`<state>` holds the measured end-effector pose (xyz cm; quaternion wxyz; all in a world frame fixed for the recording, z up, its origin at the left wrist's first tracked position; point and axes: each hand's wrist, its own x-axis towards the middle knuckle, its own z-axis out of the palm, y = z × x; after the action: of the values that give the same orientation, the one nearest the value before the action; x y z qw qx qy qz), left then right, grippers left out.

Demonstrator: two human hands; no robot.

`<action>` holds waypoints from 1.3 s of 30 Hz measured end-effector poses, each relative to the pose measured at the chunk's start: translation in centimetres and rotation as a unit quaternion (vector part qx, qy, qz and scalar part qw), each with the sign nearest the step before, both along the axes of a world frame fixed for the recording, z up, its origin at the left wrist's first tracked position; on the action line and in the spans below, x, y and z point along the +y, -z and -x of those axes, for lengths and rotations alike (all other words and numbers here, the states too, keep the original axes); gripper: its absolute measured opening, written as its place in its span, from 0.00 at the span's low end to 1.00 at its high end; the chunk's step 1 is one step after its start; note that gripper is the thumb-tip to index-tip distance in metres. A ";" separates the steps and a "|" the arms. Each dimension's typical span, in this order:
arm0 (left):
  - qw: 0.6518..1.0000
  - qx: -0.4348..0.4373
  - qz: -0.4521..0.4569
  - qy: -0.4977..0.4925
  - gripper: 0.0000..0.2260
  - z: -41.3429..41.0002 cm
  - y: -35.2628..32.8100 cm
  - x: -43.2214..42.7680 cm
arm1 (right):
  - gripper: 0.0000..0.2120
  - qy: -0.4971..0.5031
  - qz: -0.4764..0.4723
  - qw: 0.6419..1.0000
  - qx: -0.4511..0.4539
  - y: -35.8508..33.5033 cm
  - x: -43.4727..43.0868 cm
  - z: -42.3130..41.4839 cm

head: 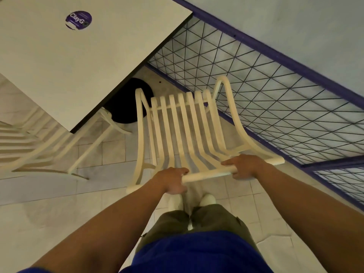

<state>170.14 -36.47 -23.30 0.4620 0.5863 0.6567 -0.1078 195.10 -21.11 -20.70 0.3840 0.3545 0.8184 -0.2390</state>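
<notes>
White table (59, 62), purple sticker (78, 20), cream slatted chair (23, 154) alongside, wire-mesh railing (275, 107).

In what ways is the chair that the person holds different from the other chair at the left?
The held chair is gripped at its top rail by the left hand and the right hand; the left chair is touched by nobody. The held chair stands out beside the mesh railing, while the left chair reaches partly under the table. Both are cream, slatted and curved.
</notes>
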 end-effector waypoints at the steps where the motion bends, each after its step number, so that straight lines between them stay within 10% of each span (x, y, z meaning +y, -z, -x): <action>1: 1.000 0.004 -0.004 0.003 0.33 0.0 0.1 0.0 | 0.31 -0.004 -0.002 1.000 -0.006 0.0 -0.1 0.2; 39: 0.977 0.079 0.017 -0.196 0.39 -12.9 0.5 4.4 | 0.35 -0.236 0.017 0.971 0.034 1.3 12.9 -4.2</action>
<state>183.05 -32.08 -23.78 0.4305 0.4280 0.7914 -0.0719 199.32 -8.18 -21.95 0.4073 0.1360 0.8874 -0.1674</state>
